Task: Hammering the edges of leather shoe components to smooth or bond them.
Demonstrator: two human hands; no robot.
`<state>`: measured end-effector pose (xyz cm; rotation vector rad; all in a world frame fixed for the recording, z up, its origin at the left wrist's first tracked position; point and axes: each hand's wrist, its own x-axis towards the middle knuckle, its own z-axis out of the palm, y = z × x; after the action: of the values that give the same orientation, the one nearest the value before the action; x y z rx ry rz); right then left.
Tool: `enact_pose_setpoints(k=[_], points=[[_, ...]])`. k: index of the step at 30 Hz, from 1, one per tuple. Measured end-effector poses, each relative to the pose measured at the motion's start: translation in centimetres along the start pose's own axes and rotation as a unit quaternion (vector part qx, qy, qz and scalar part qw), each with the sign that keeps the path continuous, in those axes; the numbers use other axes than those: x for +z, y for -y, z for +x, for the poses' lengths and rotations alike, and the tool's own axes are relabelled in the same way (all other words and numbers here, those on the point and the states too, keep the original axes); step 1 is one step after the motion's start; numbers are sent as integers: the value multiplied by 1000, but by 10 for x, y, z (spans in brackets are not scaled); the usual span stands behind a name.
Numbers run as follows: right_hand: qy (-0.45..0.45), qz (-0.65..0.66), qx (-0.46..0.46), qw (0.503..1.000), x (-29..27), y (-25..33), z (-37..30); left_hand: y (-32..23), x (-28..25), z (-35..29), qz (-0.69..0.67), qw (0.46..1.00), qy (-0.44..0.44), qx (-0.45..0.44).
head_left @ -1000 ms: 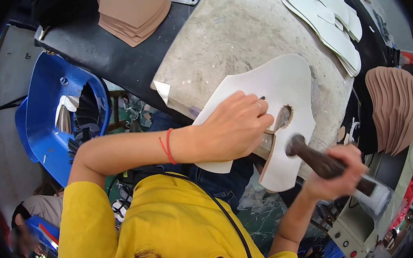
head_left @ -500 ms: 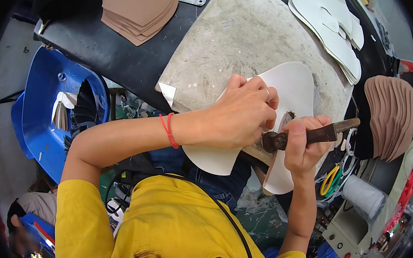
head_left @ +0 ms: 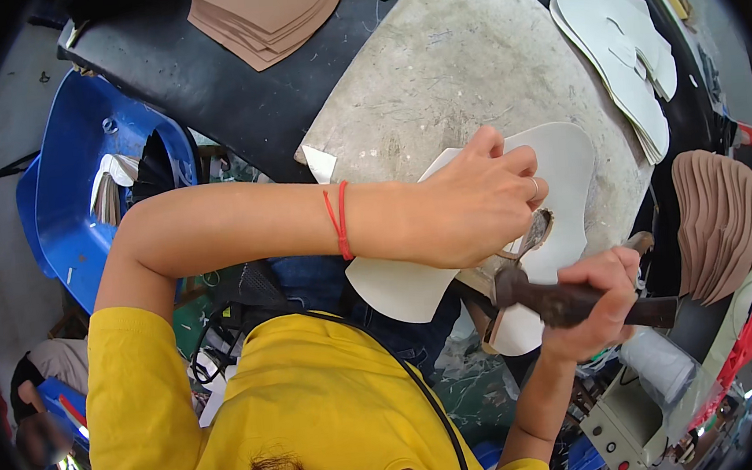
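Note:
My left hand (head_left: 479,199) presses down on a white cut sheet piece (head_left: 565,167) that lies over the near edge of a grey stone slab (head_left: 459,60). Its fingers pinch a small metal punch tool (head_left: 534,227) standing on the sheet. My right hand (head_left: 598,301) is closed around the dark handle of a hammer (head_left: 567,299), held level just below the punch, its head near the sheet's lower edge. A red string band circles my left wrist.
A stack of white cut pieces (head_left: 623,56) lies at the slab's right. Tan pieces are piled at the top (head_left: 261,10) and at the right edge (head_left: 715,221). A blue plastic chair (head_left: 80,183) stands to the left. The slab rests on a black table (head_left: 196,81).
The hammer swung up from low at the right to the punch and now sits slightly lower again. My left hand has stayed on the sheet with the punch.

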<state>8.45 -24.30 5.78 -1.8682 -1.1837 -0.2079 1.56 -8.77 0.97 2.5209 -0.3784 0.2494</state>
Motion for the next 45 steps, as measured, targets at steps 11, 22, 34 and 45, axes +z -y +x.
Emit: enact_pose_setpoints(k=[11, 22, 34, 45], points=[[9, -98, 1, 995, -1, -12, -15, 7, -6, 27, 50, 991, 68, 101], [1, -193, -5, 981, 10, -37, -17, 21, -17, 65, 47, 977, 159, 135], [93, -101, 80, 987, 19, -42, 12, 38, -7, 37, -16, 993, 90, 77], [63, -19, 61, 996, 28, -49, 23, 43, -1, 33, -108, 994, 21, -10]])
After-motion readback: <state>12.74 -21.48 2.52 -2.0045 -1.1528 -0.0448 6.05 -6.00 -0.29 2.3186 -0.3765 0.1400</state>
